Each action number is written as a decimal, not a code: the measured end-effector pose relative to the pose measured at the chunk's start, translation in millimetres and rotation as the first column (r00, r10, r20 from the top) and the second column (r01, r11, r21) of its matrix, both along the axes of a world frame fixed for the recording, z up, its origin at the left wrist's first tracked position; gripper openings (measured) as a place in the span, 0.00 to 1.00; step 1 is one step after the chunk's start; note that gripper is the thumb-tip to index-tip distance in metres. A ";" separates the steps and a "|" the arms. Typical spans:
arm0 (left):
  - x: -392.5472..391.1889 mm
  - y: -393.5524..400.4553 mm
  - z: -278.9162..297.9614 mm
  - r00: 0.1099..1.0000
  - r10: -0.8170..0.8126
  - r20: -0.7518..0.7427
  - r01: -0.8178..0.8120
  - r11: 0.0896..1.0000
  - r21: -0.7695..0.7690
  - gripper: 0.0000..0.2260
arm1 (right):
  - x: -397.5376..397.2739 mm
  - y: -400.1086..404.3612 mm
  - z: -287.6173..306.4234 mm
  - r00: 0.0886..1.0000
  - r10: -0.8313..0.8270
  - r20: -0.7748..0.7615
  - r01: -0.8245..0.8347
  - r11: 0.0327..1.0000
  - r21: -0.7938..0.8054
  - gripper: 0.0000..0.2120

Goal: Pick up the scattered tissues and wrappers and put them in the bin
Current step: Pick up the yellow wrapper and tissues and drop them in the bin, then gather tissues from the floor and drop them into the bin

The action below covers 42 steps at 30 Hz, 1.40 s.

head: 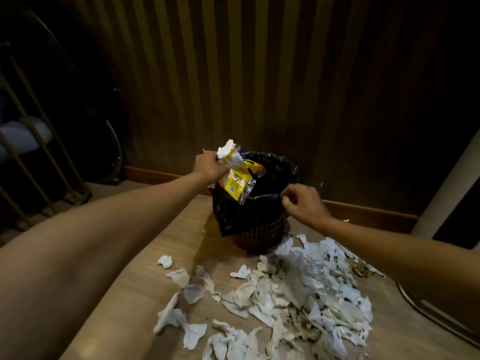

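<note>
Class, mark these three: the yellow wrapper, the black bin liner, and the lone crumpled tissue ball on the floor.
yellow wrapper [235,187], head view, on its yellow printed panel.
black bin liner [233,214], head view, on its outer drape.
crumpled tissue ball [165,261], head view, on its middle.

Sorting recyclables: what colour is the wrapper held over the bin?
Yellow and clear wrapper, head view.

The bin [255,231] mouth is partly blocked by the wrappers [237,178] held over its left rim; its right half is left open. The floor [145,268] left of the bin is bare. Access in front is obstructed by scattered tissues [298,302].
</note>
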<state>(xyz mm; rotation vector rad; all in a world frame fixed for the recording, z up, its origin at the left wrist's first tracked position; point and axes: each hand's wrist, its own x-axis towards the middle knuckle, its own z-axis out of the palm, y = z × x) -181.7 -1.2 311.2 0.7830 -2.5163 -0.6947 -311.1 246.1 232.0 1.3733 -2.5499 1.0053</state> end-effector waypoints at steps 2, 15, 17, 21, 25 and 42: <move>-24.4 -0.3 -0.2 0.999 0.035 -0.001 -0.035 0.999 0.035 0.11 | 2.2 7.1 -3.9 0.999 0.038 -0.034 -0.039 0.999 -0.003 0.05; -105.3 6.8 -23.1 0.973 -0.003 0.231 0.037 0.988 -0.147 0.13 | 18.4 -2.1 -17.3 0.941 0.278 -0.194 -0.244 0.952 0.184 0.09; -106.6 2.3 -27.0 0.948 -0.041 0.317 0.083 0.989 -0.120 0.14 | 21.3 -5.9 -17.4 0.935 0.302 -0.189 -0.263 0.943 0.206 0.10; -88.0 4.4 -22.3 0.946 -0.106 0.307 0.150 0.981 -0.122 0.17 | 29.8 -9.4 -20.9 0.921 0.339 -0.194 -0.284 0.922 0.262 0.10; -55.4 -2.3 -28.6 0.956 -0.114 0.269 0.162 0.973 -0.163 0.14 | 37.0 -14.8 -33.7 0.895 0.421 -0.149 -0.356 0.874 0.330 0.07; 137.3 -91.5 -168.8 0.946 0.035 0.322 0.023 0.984 -0.175 0.16 | 87.1 -105.0 -127.3 0.738 0.674 0.045 -0.513 0.516 0.686 0.22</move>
